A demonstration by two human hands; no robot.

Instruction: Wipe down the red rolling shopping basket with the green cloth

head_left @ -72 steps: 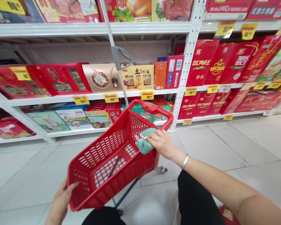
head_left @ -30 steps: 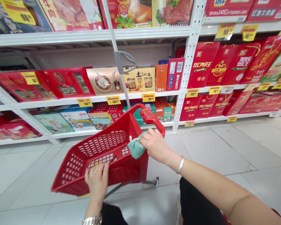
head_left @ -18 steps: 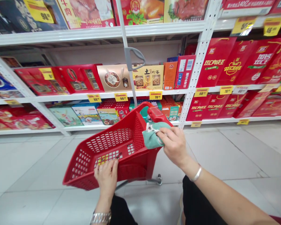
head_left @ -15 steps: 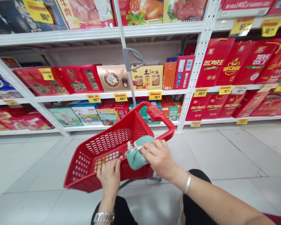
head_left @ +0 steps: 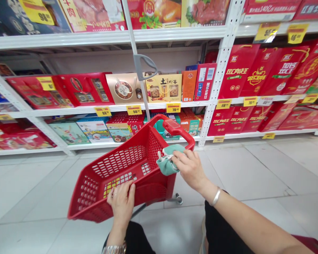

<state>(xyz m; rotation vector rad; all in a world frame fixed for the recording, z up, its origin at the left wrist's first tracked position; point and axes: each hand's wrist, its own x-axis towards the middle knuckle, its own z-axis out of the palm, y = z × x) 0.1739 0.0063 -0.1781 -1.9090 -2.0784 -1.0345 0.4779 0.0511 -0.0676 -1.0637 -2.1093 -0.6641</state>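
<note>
My right hand is shut on a teal cloth, pressing it against the inside of a red plastic mesh shopping basket, near the far corner under the basket's red handle. My left hand grips the near rim of the tilted basket, with a metal watch on its wrist. A grey pull handle on a long pole rises behind the basket. The basket holds nothing except the cloth.
White metal shelves stand ahead, stacked with red gift bags and boxes above yellow price tags. A small castor wheel rests on the white tile floor. My black trousers fill the bottom of the view.
My left hand has moved from the basket's lower left onto its near rim. The cloth has rubbed back and forth along the inner wall and now sits nearer the far corner.
</note>
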